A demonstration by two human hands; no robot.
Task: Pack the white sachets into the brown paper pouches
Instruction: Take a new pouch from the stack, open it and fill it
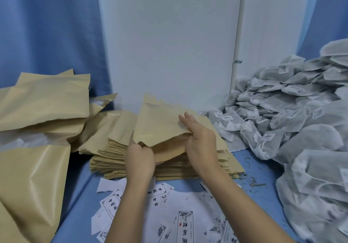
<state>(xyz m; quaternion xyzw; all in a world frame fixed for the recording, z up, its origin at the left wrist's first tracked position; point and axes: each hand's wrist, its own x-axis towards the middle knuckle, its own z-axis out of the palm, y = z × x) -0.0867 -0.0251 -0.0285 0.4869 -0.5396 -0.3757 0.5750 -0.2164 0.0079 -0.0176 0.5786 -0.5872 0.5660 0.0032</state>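
A thick stack of flat brown paper pouches (207,167) lies in the middle of the blue table. The top brown pouch (160,124) is lifted at its near edge and tilts up toward the wall. My left hand (140,159) pinches its lower left corner. My right hand (200,139) holds its right edge, thumb underneath and straight fingers on top. A big heap of white sachets (293,114) with small labels and strings fills the right side, apart from both hands.
Filled brown pouches (45,99) pile up at the left, with a large brown bag (33,186) in front. White printed labels (169,214) lie scattered near the front edge. Loose herb crumbs (254,182) dot the blue cloth. A white wall and blue curtains stand behind.
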